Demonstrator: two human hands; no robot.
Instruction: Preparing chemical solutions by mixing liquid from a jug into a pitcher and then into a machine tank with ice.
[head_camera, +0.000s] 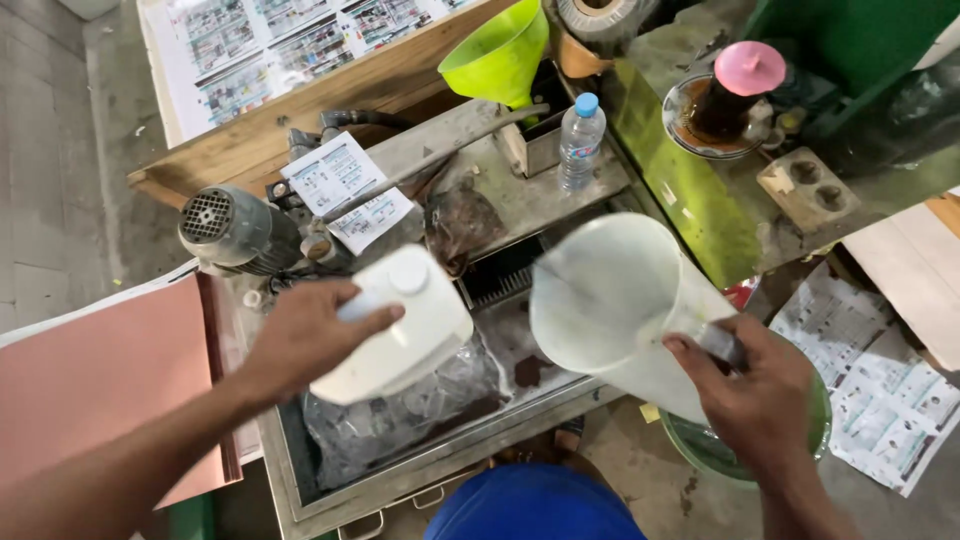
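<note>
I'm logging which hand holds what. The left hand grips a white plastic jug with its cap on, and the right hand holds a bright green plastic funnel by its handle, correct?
Not quite. In the head view the right hand holds a translucent white plastic measuring pitcher by its handle. The bright green plastic funnel stands untouched further back on the bench. The left hand does grip the capped white plastic jug.

A white printed leaflet (348, 190) lies beside the grey motor. A large printed sheet (300, 40) covers the wooden board at top. More printed sheets (880, 390) lie on the floor at right. A clear water bottle (581, 140) stands behind the tray.
</note>
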